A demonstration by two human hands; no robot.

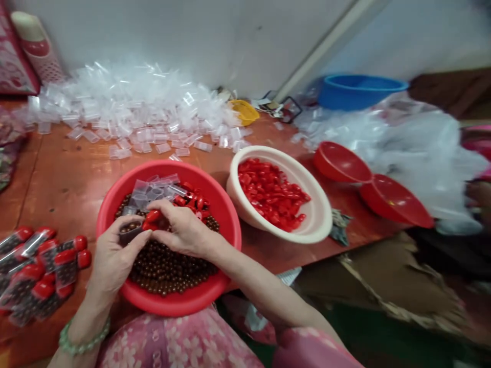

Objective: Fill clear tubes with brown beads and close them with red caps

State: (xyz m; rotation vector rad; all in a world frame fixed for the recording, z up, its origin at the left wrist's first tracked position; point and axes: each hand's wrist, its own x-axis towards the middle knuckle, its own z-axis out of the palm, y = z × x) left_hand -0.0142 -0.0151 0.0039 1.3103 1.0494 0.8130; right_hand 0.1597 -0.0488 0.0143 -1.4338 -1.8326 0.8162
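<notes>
Above a red basin [169, 302] of brown beads [164, 273], my left hand [111, 255] grips a small clear plastic container [130, 231] with brown beads inside. My right hand [184, 227] pinches a red cap [152, 219] close to the container's open end; whether the two touch I cannot tell. Several empty clear containers [148, 193] and loose red caps [195, 200] lie on the beads at the basin's far side. Part of the beads is hidden beneath my hands.
Filled containers with red caps [42, 273] lie in a pile at the left. A cream basin [324, 214] of red caps stands to the right. Behind is a heap of clear containers [134, 102]. Two red bowls [341, 161], plastic bags [422, 148] and a blue basin [356, 94] occupy the right.
</notes>
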